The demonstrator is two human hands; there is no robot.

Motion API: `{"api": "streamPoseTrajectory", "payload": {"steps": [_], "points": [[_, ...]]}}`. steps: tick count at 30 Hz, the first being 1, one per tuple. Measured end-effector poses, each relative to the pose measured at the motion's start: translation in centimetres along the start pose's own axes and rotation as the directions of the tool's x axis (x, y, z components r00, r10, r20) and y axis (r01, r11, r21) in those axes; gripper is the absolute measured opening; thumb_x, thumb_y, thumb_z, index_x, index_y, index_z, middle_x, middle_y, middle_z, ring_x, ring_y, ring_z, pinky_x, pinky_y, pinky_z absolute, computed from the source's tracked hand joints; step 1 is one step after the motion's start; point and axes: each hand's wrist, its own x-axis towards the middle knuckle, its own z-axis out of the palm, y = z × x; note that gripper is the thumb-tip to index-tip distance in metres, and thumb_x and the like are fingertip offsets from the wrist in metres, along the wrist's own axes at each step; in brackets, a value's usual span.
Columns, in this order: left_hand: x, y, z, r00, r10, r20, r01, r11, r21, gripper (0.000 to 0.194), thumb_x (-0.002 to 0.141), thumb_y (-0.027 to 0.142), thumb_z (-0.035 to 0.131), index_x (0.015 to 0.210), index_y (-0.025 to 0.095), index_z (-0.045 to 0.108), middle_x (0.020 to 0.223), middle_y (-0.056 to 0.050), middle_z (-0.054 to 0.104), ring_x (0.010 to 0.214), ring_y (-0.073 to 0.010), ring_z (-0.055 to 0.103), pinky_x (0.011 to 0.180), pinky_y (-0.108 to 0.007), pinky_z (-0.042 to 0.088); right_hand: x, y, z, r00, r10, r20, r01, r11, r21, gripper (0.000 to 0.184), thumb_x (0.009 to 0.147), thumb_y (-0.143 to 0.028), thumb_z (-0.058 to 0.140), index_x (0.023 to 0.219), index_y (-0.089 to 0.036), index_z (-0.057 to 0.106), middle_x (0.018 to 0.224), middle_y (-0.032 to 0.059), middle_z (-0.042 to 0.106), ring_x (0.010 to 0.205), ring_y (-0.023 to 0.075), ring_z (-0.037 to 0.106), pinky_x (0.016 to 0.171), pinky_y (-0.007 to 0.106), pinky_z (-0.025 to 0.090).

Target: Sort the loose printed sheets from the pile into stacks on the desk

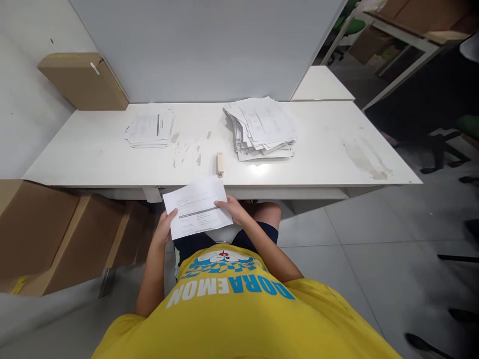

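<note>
A white printed sheet of paper [198,207] is held tilted above my lap, just in front of the desk's near edge. My left hand [164,227] pinches its left edge, thumb on top. At the right edge my right hand [232,209] grips it the same way; the fingers underneath are hidden. Whether it is one sheet or a few together, I cannot tell. Just beyond the paper, a small cream stapler [220,164] lies on the white desk [322,149]. Behind it to the right rises a thick, uneven pile of papers [262,124]. A lower, neater stack of papers [149,128] sits to the left.
A grey partition [205,50] closes off the desk's back. One cardboard box [82,82] stands at the back left corner. Several larger cardboard boxes [75,239] are beside me on the left. Chair legs [430,344] show on the tiled floor at right.
</note>
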Motion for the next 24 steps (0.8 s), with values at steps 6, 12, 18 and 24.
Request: {"api": "streamPoseTrajectory", "payload": {"steps": [6,12,18,24], "points": [[0.2,0.0,1.7,0.99,0.075,0.115,-0.085,0.993,0.084,0.069,0.062,0.051,0.085,0.117,0.016,0.065,0.122,-0.015,0.07,0.11,-0.0333,0.067,0.091,-0.04,0.055,-2.4,-0.8,-3.0,0.994,-0.043,-0.103,0.021,0.979,-0.203,0.042,0.065,-0.054,0.077,0.077,-0.014,0.072,0.083,0.009,0.076,0.075,0.0235,0.068,0.068,0.033,0.05],[0.7,-0.5,4.8,0.973,0.061,0.224,-0.079,0.994,0.07,0.067,0.068,0.053,0.08,0.121,0.016,0.061,0.12,-0.014,0.07,0.11,-0.0327,0.066,0.095,-0.043,0.053,-4.1,-1.3,-5.4,0.978,-0.091,-0.187,0.056,0.981,-0.186,0.049,0.062,-0.056,0.076,0.088,-0.014,0.074,0.092,0.0097,0.077,0.082,0.0261,0.069,0.073,0.034,0.051],[1.8,0.4,9.5,0.948,0.124,0.293,-0.195,0.954,0.228,0.073,0.076,0.045,0.072,0.138,0.016,0.047,0.11,-0.012,0.073,0.096,-0.0266,0.07,0.082,-0.036,0.054,-4.0,-2.2,-9.0,0.918,-0.19,-0.347,0.094,0.957,-0.275,0.038,0.066,-0.052,0.068,0.082,-0.018,0.071,0.086,0.0063,0.076,0.086,0.0269,0.068,0.074,0.032,0.05],[1.7,2.0,12.5,0.97,0.209,0.123,-0.238,0.726,0.646,0.081,0.074,0.031,0.072,0.146,0.011,0.041,0.08,-0.006,0.071,0.077,-0.0246,0.067,0.074,-0.033,0.05,-3.5,-4.9,-11.6,0.913,-0.215,-0.347,0.097,0.94,-0.328,0.038,0.065,-0.052,0.07,0.08,-0.017,0.07,0.078,0.0038,0.073,0.074,0.0222,0.064,0.067,0.03,0.047]]}}
